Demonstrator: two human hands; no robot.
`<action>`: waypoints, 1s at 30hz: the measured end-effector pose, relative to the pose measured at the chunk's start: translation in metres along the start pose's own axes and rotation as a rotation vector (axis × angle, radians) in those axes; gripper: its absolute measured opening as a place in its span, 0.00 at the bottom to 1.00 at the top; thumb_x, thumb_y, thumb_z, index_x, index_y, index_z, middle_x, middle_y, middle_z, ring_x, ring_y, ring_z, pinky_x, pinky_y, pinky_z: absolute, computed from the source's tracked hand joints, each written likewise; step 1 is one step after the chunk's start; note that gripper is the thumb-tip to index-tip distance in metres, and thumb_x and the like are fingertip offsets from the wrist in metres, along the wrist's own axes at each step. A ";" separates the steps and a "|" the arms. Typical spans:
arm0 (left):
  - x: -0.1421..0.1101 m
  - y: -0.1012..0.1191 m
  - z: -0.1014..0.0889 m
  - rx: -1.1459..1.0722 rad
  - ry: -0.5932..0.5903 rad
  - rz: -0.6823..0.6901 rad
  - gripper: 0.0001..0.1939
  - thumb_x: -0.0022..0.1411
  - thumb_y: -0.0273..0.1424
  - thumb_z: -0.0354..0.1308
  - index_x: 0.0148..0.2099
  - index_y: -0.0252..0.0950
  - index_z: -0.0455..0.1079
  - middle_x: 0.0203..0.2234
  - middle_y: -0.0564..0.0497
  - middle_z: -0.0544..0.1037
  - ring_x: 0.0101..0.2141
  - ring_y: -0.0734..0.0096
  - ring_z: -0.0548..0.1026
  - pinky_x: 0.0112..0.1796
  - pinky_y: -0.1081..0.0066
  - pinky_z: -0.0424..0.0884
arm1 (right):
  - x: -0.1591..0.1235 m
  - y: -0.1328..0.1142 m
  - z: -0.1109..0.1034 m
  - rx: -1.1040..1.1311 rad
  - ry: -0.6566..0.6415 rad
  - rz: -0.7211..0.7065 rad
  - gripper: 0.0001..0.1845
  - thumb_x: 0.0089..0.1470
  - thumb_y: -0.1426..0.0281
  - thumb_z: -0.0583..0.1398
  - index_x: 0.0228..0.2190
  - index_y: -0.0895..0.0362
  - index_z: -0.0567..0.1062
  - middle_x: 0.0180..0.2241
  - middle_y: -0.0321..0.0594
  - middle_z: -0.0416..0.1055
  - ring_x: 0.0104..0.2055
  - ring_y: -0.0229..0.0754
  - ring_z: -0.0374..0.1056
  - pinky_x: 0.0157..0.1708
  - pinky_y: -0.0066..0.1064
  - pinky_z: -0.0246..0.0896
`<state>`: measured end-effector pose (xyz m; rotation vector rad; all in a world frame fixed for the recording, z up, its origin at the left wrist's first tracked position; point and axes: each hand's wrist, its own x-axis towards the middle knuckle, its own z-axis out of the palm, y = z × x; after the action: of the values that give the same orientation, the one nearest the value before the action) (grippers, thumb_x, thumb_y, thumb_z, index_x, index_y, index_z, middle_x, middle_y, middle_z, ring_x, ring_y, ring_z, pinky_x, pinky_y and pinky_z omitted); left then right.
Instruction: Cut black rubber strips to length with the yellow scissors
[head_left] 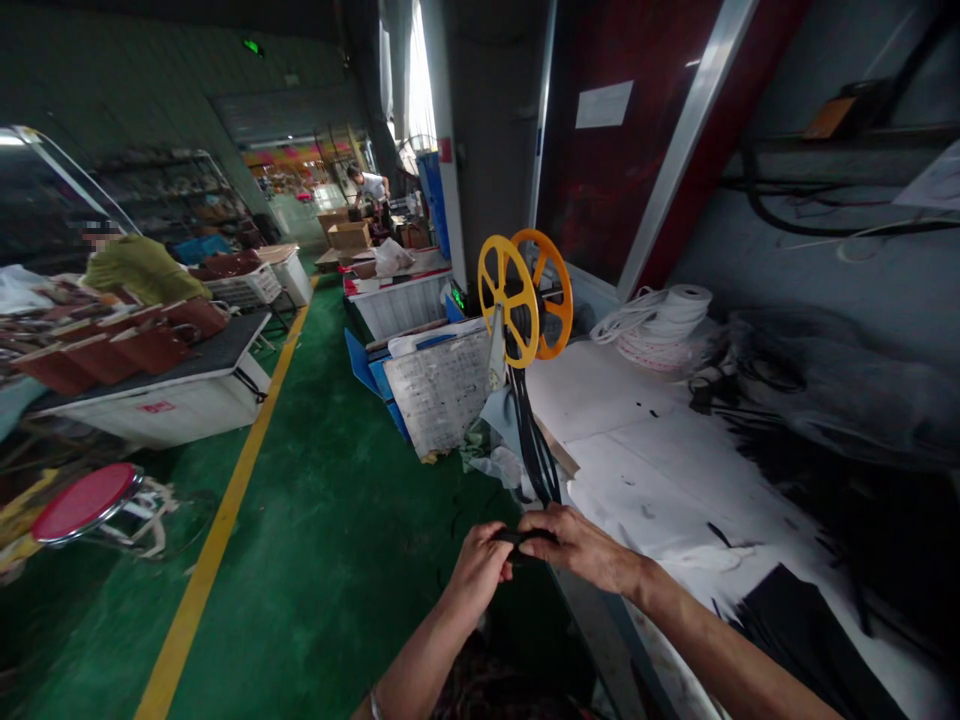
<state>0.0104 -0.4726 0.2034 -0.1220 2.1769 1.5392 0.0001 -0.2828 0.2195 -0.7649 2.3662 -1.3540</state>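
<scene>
Several black strips (pixel 531 440) hang down from a yellow reel (pixel 508 300) towards my hands. My left hand (pixel 480 562) is closed on the end of a dark strip, just past the table's edge. Close beside it, my right hand (pixel 574 545) grips the same black strips, with thumb and fingers pressed together. A short dark length shows between the two hands. Fingers cover the rest, so I cannot make out how the strips lie inside my grip.
To the right, a white-covered table (pixel 637 470) bears a stack of black strips (pixel 802 620) and white cord rolls (pixel 667 320). A stained board (pixel 439 390) leans ahead. At left stand a red stool (pixel 88 503) and a bench with brown bags (pixel 127 345). Two people work farther off.
</scene>
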 end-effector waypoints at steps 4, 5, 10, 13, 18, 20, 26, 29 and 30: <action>-0.005 0.007 -0.003 -0.064 -0.027 -0.024 0.16 0.51 0.39 0.51 0.35 0.32 0.67 0.19 0.55 0.66 0.21 0.75 0.67 0.24 0.74 0.60 | 0.001 -0.001 0.003 0.092 0.005 0.015 0.20 0.63 0.58 0.51 0.29 0.58 0.72 0.25 0.31 0.62 0.29 0.34 0.60 0.31 0.27 0.50; -0.006 0.010 -0.005 -0.078 -0.038 -0.015 0.15 0.50 0.39 0.51 0.35 0.32 0.67 0.20 0.55 0.67 0.22 0.75 0.67 0.25 0.74 0.60 | 0.002 -0.001 0.005 0.132 0.005 0.020 0.20 0.63 0.57 0.51 0.29 0.58 0.71 0.25 0.31 0.61 0.29 0.34 0.58 0.31 0.26 0.50; -0.003 0.013 -0.017 -0.134 -0.074 0.136 0.09 0.46 0.33 0.55 0.31 0.35 0.63 0.24 0.56 0.65 0.27 0.75 0.65 0.29 0.75 0.61 | 0.003 0.003 0.021 0.451 0.048 0.072 0.21 0.59 0.53 0.54 0.28 0.59 0.69 0.25 0.31 0.58 0.29 0.34 0.54 0.30 0.26 0.50; 0.001 0.005 -0.018 -0.077 0.016 0.310 0.12 0.48 0.31 0.58 0.32 0.37 0.57 0.25 0.58 0.60 0.27 0.77 0.60 0.30 0.76 0.60 | 0.005 0.011 0.032 0.575 0.066 0.087 0.22 0.56 0.51 0.56 0.27 0.59 0.68 0.24 0.32 0.57 0.28 0.34 0.54 0.30 0.26 0.51; -0.002 -0.008 -0.014 0.405 0.208 0.674 0.06 0.56 0.22 0.50 0.34 0.38 0.57 0.35 0.52 0.62 0.38 0.72 0.65 0.41 0.71 0.63 | 0.005 0.023 0.037 0.636 0.076 0.124 0.23 0.54 0.49 0.58 0.29 0.58 0.69 0.24 0.32 0.58 0.27 0.33 0.53 0.28 0.25 0.52; -0.006 -0.006 -0.013 0.580 0.180 0.744 0.08 0.57 0.19 0.47 0.33 0.38 0.60 0.38 0.50 0.63 0.40 0.70 0.66 0.43 0.70 0.63 | 0.005 0.024 0.036 0.643 0.074 0.126 0.23 0.54 0.49 0.58 0.29 0.58 0.69 0.24 0.32 0.58 0.27 0.33 0.53 0.28 0.25 0.52; -0.019 0.015 -0.010 0.485 0.201 0.591 0.11 0.52 0.18 0.49 0.34 0.37 0.67 0.39 0.49 0.65 0.41 0.69 0.68 0.44 0.69 0.65 | 0.006 0.019 0.026 0.608 0.048 0.123 0.25 0.54 0.48 0.57 0.29 0.59 0.69 0.24 0.31 0.57 0.27 0.32 0.53 0.28 0.25 0.50; -0.022 0.021 -0.013 0.341 0.092 0.511 0.16 0.49 0.19 0.46 0.38 0.37 0.68 0.40 0.48 0.66 0.44 0.68 0.67 0.48 0.69 0.63 | 0.006 0.017 0.021 0.567 0.051 0.114 0.26 0.55 0.47 0.55 0.27 0.59 0.67 0.23 0.30 0.55 0.27 0.32 0.52 0.28 0.25 0.50; -0.021 0.022 -0.014 0.273 0.061 0.449 0.16 0.50 0.20 0.46 0.39 0.36 0.69 0.41 0.47 0.66 0.45 0.68 0.67 0.47 0.69 0.64 | 0.006 0.016 0.019 0.551 0.051 0.111 0.26 0.55 0.46 0.55 0.27 0.58 0.67 0.24 0.30 0.55 0.27 0.32 0.52 0.28 0.25 0.50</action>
<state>0.0175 -0.4817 0.2352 0.4403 2.5611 1.4463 0.0004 -0.2927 0.1957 -0.4336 1.8832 -1.8653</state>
